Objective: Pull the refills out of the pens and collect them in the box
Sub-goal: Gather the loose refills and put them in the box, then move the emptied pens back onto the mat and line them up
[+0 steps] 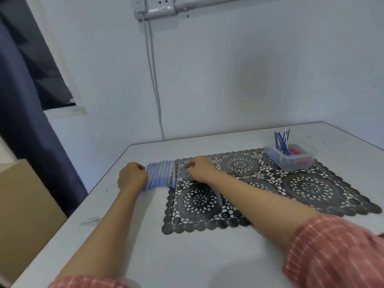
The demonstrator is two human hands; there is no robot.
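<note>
Pens (159,173): a row of pale blue-and-white pens lying side by side on the table, just off the left edge of the placemat and between the two hands. They are blurred, so single pens are hard to tell apart.
Crosswise pen (172,176): one more pale pen lies across the right ends of the row, on the mat's left edge.
Left hand (133,178): fingers curled into a fist shape and pressed against the left ends of the pens. Whether it grasps one cannot be told.
Right hand (199,169): rests on the placemat just right of the crosswise pen with its fingers curled under. Whether they pinch anything cannot be told.
Box (291,164): a clear plastic tub at the far right corner of the mat, well apart from both hands.
Refills (281,140): thin blue sticks standing tilted in the box, their tops rising above its rim.
Red item (295,151): lies inside the box beside the refills, too unclear to name.
Placemat (305,189): black lace with round medallions, partly covered by the right forearm.
Table (187,256): white top, set against the wall.
Sleeves (336,252): pink with pale stripes, pushed up both forearms.
Socket box (154,8): on the wall above.
Cables (154,80): hang from the socket box down behind the table.
Curtain (22,84): dark blue, at the left.
Cardboard box (25,204): beside the table's left edge.
</note>
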